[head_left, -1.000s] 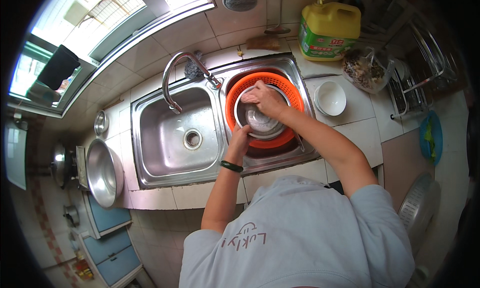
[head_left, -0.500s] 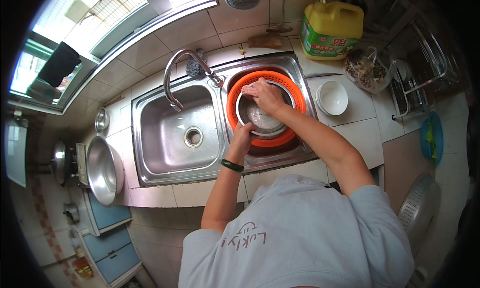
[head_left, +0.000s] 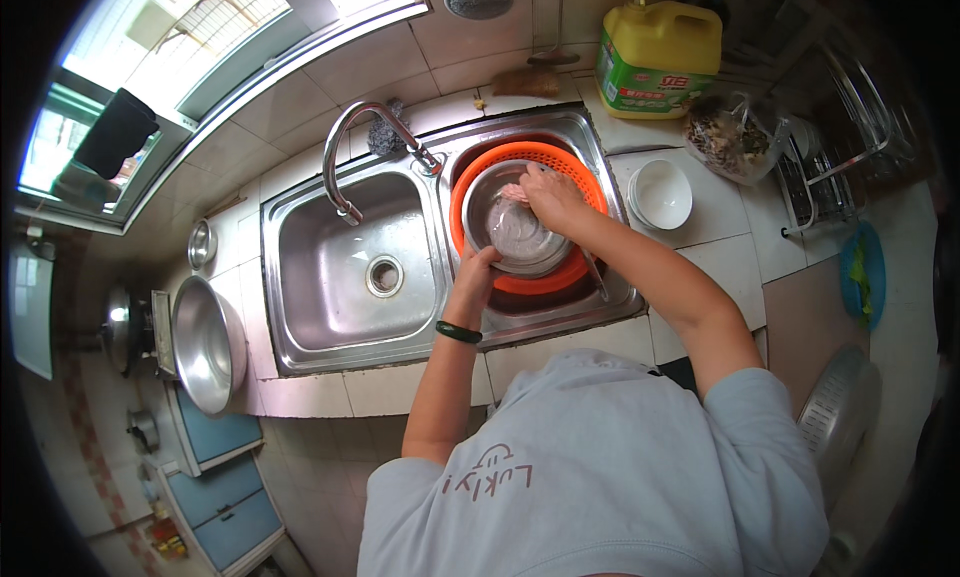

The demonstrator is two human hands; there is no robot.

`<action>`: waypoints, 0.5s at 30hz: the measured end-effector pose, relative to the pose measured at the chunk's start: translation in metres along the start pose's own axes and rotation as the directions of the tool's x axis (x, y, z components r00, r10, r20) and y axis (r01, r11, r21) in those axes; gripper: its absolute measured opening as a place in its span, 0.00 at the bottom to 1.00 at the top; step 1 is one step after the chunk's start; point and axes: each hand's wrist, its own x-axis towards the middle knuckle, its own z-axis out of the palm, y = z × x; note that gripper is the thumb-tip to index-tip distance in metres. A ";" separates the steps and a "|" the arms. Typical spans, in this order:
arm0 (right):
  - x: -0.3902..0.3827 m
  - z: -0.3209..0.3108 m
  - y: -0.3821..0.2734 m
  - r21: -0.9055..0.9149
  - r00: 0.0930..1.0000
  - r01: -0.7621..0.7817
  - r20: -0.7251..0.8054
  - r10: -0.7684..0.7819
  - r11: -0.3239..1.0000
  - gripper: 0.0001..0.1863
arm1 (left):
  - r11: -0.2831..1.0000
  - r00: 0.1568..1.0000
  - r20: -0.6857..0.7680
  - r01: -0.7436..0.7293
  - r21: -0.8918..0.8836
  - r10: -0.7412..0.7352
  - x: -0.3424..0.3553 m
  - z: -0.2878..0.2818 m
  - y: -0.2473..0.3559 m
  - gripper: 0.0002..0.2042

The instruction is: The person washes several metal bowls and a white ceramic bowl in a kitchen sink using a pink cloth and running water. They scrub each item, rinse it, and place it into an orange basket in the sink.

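Observation:
A round metal bowl (head_left: 512, 245) sits over an orange colander (head_left: 588, 173) in the right-hand sink basin. My left hand (head_left: 474, 273), a dark bangle at its wrist, is closed on the bowl's near-left rim. Inside the bowl's far right side, my right hand (head_left: 556, 199) is closed on a small crumpled pink-and-white thing (head_left: 514, 193), pressed near the wall. Whether it is a cloth or something else I cannot tell. The bowl's inside looks wet and shiny. A thin metal handle or rod (head_left: 596, 276) shows beside the colander, below my right forearm.
The left basin (head_left: 350, 262) has a curved faucet (head_left: 333, 167) over it. White bowls (head_left: 662, 195) stand right of the sink, with a yellow jug (head_left: 660, 57) and a filled plastic bag (head_left: 735, 142) behind. A large metal basin (head_left: 208, 345) lies at the left.
My right hand has shifted right inside the bowl with the pink thing. The bowl has tilted a little, showing more of its inside wall. My left hand stays on the rim.

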 end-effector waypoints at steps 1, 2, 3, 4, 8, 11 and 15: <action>0.001 0.006 -0.001 0.064 0.999 0.028 -0.039 -0.026 0.998 0.08 | 1.000 1.000 0.002 -0.001 0.014 0.001 0.002 0.004 -0.003 0.24; 0.001 0.014 -0.005 0.123 0.998 0.028 -0.051 -0.022 0.992 0.07 | 1.000 1.000 -0.003 -0.006 0.020 0.006 0.005 0.009 -0.008 0.24; -0.001 0.021 -0.010 0.179 0.998 0.015 -0.064 -0.003 0.984 0.07 | 1.000 1.000 0.019 -0.017 0.013 0.017 0.008 0.012 -0.010 0.24; -0.005 0.029 -0.016 0.324 0.998 0.023 -0.064 -0.003 0.946 0.06 | 1.000 0.998 0.056 0.005 0.023 -0.007 0.010 0.012 -0.010 0.23; -0.034 0.038 -0.022 0.423 0.966 0.172 0.105 -0.236 0.890 0.05 | 0.978 0.998 -0.025 -0.053 0.200 0.060 0.010 -0.004 -0.007 0.21; -0.041 0.020 0.000 0.192 0.886 0.264 0.341 -0.316 0.945 0.06 | 0.961 0.986 -0.040 -0.149 0.232 0.162 0.009 -0.015 -0.012 0.21; -0.037 -0.016 0.014 0.190 0.980 0.112 0.139 -0.140 0.975 0.05 | 0.960 0.976 -0.180 -0.070 0.272 0.122 0.020 -0.019 -0.027 0.20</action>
